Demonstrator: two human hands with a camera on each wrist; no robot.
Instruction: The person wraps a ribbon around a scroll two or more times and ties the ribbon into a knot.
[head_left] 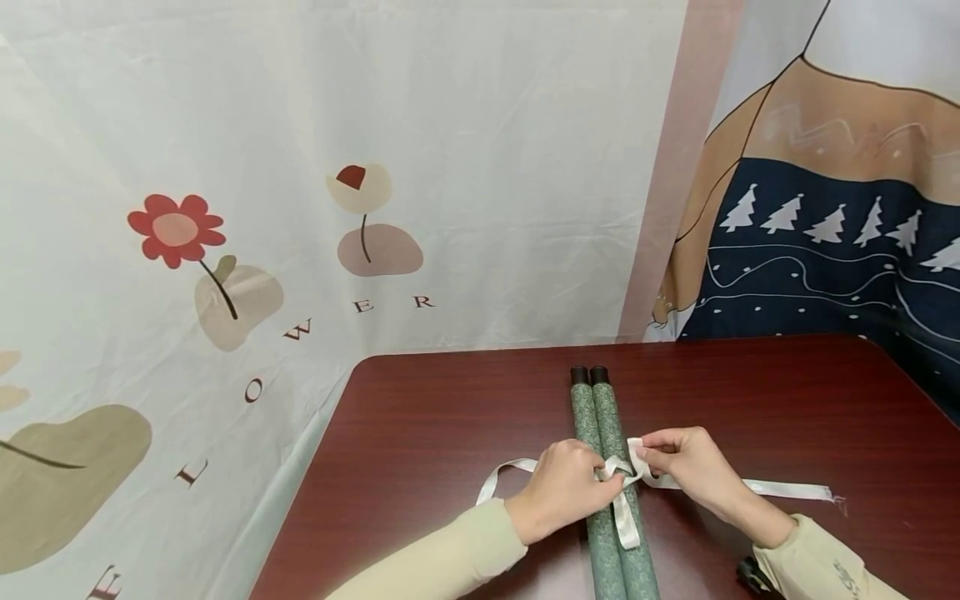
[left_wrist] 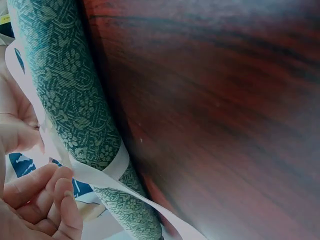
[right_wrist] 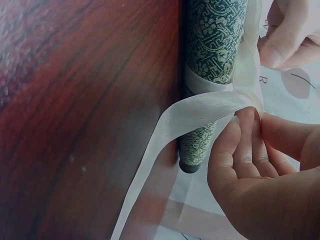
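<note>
Two green brocade rolls (head_left: 609, 417) with black ends lie side by side, pointing away from me. A white ribbon (head_left: 626, 521) wraps round them, crossing on top where a short piece hangs over the right-hand roll. My left hand (head_left: 562, 483) is over the rolls, pinching the ribbon at the crossing between thumb and fingers. Just right of the rolls, my right hand (head_left: 693, 471) pinches a raised loop of ribbon between thumb and forefinger. In the right wrist view, the band (right_wrist: 200, 82) circles the roll, and a long tail (right_wrist: 142, 172) runs down from the right fingers.
The dark red wooden table (head_left: 450, 400) carries the rolls near its middle. One ribbon tail curves out left; another, with a frayed end, stretches right. Behind the table hangs a pale printed curtain (head_left: 487, 167) with flowers and letters.
</note>
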